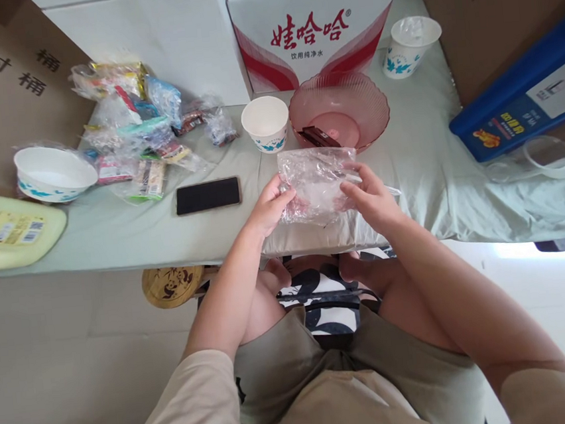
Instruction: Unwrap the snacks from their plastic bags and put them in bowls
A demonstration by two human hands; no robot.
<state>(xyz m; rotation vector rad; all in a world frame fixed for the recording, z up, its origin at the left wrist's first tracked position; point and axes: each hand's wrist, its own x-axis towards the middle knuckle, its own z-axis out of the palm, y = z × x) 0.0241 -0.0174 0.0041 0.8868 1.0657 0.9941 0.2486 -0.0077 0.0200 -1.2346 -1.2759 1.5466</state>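
A crinkled clear plastic bag (316, 175) is stretched between my two hands above the front of the cloth-covered table. My left hand (272, 206) grips its left side, thumb on top. On the right side, my right hand (371, 193) pinches the bag between thumb and fingers. What, if anything, lies inside the bag I cannot make out. Just behind it stands a pink ribbed bowl (372, 106) with a dark brown wrapped piece (320, 136) inside. A white paper cup (265, 123) with blue leaves is left of the bowl.
A black phone (208, 196) lies left of my hands. Several packaged snacks (144, 128) are heaped beyond it, near a white paper bowl (54, 174). Another paper cup (409, 50) stands back right. A blue container (521, 95) and a clear plastic cup (546, 150) are at the right.
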